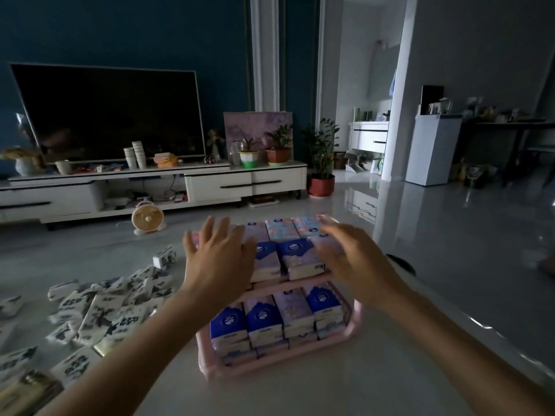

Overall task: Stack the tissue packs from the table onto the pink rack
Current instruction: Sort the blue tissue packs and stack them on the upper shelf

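**Both hands spread over the rack's top tier**

The fingers (207,232) of the left hand (219,259) are straight and fanned, holding nothing, above the left end of the top-tier packs (292,253). The right hand (354,256) is blurred, its fingers likewise loose and apart and empty, over the right end of the same tier. Whether either palm presses down cannot be told. These packs, in blue and pale floral wrappers, fill the upper shelf of the pink rack (270,369) in two rows. The lower packs (264,319) fill the shelf beneath, stacked in layers. The rack stands on the white table (330,394), near its far edge. Loose packs (102,310) in white-and-dark wrappers lie heaped along the table's left edge. Beyond are a dark TV (111,112), a low white cabinet (216,184) and a small fan (147,219) on the floor.
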